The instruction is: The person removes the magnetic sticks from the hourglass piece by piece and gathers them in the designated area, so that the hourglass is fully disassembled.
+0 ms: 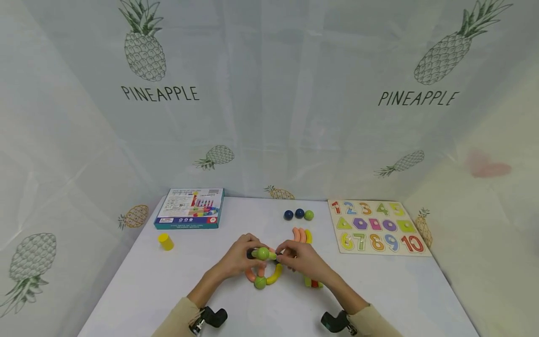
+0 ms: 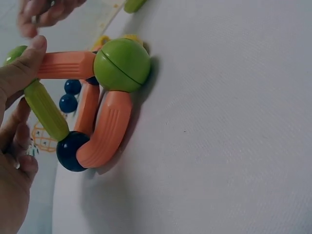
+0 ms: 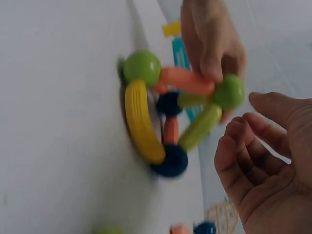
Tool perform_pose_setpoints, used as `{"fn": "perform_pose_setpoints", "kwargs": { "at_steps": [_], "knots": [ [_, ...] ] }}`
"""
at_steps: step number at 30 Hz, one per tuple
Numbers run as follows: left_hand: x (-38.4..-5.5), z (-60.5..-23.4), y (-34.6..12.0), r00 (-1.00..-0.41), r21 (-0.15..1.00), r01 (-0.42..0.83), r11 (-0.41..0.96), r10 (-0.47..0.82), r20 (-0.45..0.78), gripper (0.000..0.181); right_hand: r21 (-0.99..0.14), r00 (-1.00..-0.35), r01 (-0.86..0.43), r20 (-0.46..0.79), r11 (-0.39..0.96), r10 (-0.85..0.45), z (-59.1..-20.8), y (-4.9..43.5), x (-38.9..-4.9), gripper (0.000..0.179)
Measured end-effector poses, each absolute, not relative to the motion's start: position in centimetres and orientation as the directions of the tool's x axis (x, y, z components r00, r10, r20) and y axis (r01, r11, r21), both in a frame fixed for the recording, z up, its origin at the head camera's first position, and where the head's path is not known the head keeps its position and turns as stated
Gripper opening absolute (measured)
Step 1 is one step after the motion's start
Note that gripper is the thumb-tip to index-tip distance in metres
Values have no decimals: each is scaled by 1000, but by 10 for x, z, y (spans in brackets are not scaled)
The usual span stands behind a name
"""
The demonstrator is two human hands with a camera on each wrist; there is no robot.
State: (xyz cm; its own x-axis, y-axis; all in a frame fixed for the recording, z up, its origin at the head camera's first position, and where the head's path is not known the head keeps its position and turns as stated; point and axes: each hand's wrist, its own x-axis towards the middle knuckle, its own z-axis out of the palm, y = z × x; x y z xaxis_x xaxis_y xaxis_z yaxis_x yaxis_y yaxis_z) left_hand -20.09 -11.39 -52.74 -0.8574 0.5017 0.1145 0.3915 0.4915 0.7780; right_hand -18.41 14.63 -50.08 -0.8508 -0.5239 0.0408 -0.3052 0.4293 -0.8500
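Green-topped rod frame (image 3: pixel 169 104) sits pinched in left fingers (image 3: pixel 212 62), right fingers (image 3: pixel 277 108) parted beside it.

At 6 o'clock in the head view, green balls (image 2: pixel 122 65), navy balls (image 2: pixel 72 152), ribbed coral rods (image 2: pixel 111 126), lime rods (image 2: pixel 46 109) and a ribbed yellow rod (image 3: pixel 141 117) show together. At 4 o'clock, a pale tan board (image 1: pixel 343 248) bears multicoloured numerals. At 8 o'clock are a blue box (image 1: pixel 187 225) with a white printed top and a plain yellow cylinder (image 1: pixel 166 242). The tabletop (image 1: pixel 273 318) is white; the sleeves (image 1: pixel 178 317) at 5 and 7 are beige. Green-leaved, grey-outlined pineapples (image 1: pixel 145 56) pattern the pale cloth (image 1: pixel 278 117) at 10 and 2.
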Motion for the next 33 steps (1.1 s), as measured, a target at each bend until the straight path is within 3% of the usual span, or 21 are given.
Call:
{"fn": "perform_pose_setpoints", "kwargs": {
  "at_steps": [4,9,15,22,33],
  "knots": [
    [-200,-526,-114,-854,776,390,496,510,103,29,-838,-837,-357,91,412,-540,-499,119,-183,26],
    [-198,-527,-116,-858,731,376,569,513,42,16,-775,-866,-365,80,515,-494,-499,102,-185,33],
    [-194,-527,-117,-875,721,331,609,484,-6,26,-727,-880,-359,54,585,-472,-499,95,-184,37],
    [-194,-526,-117,-856,823,281,493,516,-17,32,-714,-898,-346,64,609,-435,-498,91,-183,34],
    [-196,-532,-117,-863,856,251,451,505,-13,26,-720,-909,-336,78,607,-410,-498,90,-180,30]
  ]
}}
